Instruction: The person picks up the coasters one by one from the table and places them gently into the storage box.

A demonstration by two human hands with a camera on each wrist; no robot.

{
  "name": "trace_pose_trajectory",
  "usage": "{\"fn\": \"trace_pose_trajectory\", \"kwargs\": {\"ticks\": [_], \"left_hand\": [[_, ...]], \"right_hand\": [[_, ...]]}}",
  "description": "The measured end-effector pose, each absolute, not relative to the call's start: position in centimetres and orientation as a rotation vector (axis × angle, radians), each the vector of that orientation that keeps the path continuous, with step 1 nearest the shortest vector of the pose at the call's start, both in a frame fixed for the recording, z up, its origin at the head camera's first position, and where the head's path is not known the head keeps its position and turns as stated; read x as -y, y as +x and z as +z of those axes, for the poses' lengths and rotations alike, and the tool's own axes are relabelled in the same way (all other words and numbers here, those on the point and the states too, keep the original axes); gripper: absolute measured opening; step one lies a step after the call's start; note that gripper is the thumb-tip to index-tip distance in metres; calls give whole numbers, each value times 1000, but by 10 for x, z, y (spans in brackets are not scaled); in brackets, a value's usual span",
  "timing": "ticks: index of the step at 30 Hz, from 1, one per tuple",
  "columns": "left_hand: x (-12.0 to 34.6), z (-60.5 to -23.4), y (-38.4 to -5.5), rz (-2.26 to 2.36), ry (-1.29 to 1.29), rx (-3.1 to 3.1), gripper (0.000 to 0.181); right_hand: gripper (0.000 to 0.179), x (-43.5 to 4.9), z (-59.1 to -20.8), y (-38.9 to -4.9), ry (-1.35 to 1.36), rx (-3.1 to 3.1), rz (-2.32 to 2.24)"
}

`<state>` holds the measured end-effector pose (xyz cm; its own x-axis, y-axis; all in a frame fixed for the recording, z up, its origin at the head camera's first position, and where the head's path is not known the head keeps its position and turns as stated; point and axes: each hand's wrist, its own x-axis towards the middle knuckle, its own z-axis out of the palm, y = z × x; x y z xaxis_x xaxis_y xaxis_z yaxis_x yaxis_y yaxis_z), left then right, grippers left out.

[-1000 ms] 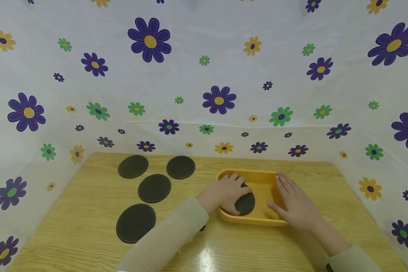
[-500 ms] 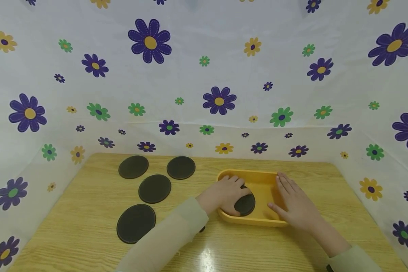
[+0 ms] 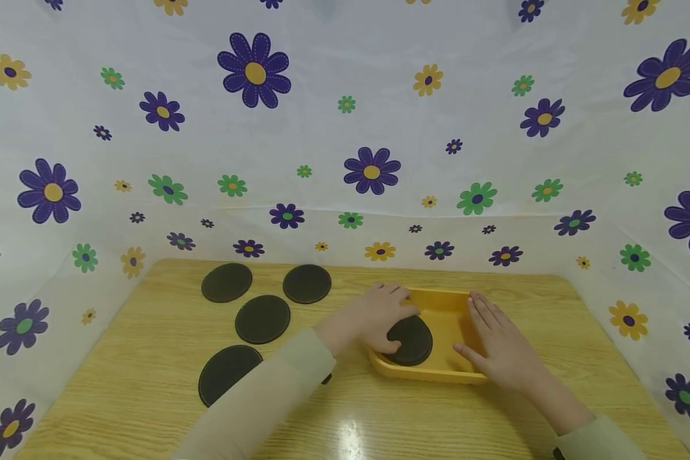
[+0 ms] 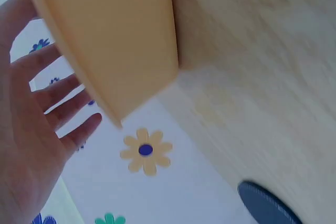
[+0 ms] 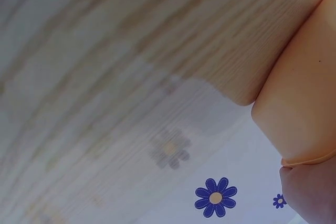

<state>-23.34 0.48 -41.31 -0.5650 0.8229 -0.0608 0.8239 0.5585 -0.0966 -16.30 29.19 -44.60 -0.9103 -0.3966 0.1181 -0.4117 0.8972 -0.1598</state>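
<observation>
A yellow rectangular tray (image 3: 431, 374) stands right of the table's middle, with a black round coaster (image 3: 412, 342) lying flat in its left part. Over the tray's left end is my left hand (image 3: 379, 316), fingers spread and loosely bent, the thumb near the coaster's edge. In the left wrist view nothing shows between the left hand (image 4: 31, 114) and the tray wall (image 4: 115, 40). My right hand (image 3: 503, 348) rests with straight fingers along the tray's right rim, thumb extended inward. The right wrist view catches only a part of the right hand (image 5: 310, 190) at the rim.
Several more black coasters lie flat on the left half of the wooden table (image 3: 138, 358), one of them (image 3: 227, 377) partly behind my left sleeve. A white flower-printed cloth (image 3: 322, 128) encloses the back and sides.
My left hand has drawn back leftward off the coaster in the tray and let it go, so more of the coaster shows. My right hand has stayed at the right rim.
</observation>
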Motion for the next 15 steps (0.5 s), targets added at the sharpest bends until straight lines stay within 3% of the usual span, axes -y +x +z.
{"fn": "trace_pose_trajectory", "kwargs": {"ticks": [15], "left_hand": [[50,-396,-262,-170,1335,-2852,68]], "right_hand": [[92,-294,-448,-163,659,2951,261]]}}
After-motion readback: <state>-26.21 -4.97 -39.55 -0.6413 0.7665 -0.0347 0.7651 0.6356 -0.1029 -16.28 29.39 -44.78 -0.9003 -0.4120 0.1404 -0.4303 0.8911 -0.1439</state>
